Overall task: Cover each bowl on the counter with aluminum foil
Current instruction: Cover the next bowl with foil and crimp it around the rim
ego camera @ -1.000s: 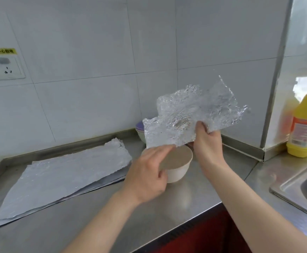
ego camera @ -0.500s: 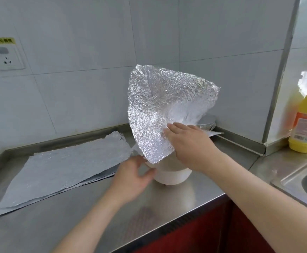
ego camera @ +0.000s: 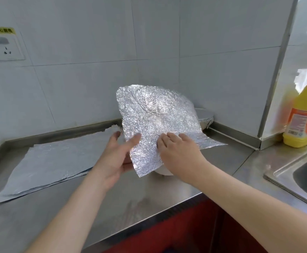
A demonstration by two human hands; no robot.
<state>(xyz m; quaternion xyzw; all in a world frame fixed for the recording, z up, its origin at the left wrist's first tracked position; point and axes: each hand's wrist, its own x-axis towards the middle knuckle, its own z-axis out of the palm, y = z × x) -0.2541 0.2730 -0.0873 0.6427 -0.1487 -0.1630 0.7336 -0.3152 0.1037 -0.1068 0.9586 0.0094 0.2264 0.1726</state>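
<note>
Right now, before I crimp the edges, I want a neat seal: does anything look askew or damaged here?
The foil sheet sits lopsided on the white bowl: its rear stands up, one corner juts right. It is heavily crinkled; no tear shows. Left hand pinches its edge, right hand presses it.

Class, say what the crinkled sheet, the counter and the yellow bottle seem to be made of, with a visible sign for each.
Sheet: aluminium foil, a thin shiny metal; it holds fine crinkles and glints.
Counter: probably stainless steel with a brushed finish; it is grey and gives blurred reflections.
Bottle: likely plastic, glossy and opaque yellow, with an orange label.
</note>
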